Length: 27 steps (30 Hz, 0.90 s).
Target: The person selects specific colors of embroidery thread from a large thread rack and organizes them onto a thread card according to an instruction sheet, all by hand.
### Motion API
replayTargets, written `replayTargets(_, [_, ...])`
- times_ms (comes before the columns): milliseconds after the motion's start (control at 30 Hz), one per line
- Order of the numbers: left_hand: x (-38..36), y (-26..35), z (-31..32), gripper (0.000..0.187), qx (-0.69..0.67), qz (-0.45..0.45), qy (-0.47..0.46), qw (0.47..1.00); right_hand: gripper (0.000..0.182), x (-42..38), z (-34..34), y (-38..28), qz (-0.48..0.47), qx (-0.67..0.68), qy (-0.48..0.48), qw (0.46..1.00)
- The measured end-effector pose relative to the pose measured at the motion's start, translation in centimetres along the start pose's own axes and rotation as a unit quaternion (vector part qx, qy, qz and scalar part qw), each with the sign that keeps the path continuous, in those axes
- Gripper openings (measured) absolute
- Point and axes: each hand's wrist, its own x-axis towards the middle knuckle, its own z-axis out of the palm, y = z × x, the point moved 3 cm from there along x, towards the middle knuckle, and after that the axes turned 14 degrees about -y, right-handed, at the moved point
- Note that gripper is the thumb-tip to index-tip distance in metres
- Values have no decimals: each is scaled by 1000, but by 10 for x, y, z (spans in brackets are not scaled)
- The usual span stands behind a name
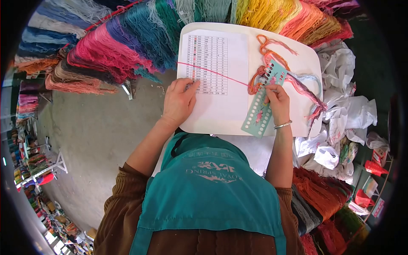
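A printed chart (216,108) of rows and columns lies on the white board (238,128). My left hand (180,101) rests on the chart's lower left, fingers apart and touching the paper beside the printed rows. My right hand (278,102) is closed in a pinch over the green punched thread card (258,111), at the card's holes. A pink thread (216,72) stretches across the chart to the card, ending at my right fingertips, which partly hide it. Orange thread (268,51) loops from the card's upper part; pink and purple strands (304,89) trail to its right.
Colored skeins hang around the board: blue-green (146,34), pink (108,53) and yellow (265,15). White plastic bags (340,114) are heaped at the right. Dark and rust skeins (316,195) lie at lower right. Racks with yarn (40,170) stand at far left on the grey floor.
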Motion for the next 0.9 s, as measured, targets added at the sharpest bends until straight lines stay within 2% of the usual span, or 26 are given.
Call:
replayTargets(567, [1,5,-2,40,13,-11,-3,1000,12,2,1,5,-41,11,2,999])
replayTargets(833, [4,13,-4,39,20,11,-8,1000,11,-1,3,7,-26,-3,10,1000])
replayTargets(900, [4,15,-4,39,26,-9,-27,999,13,-2,5,6,-42,-24,24,999])
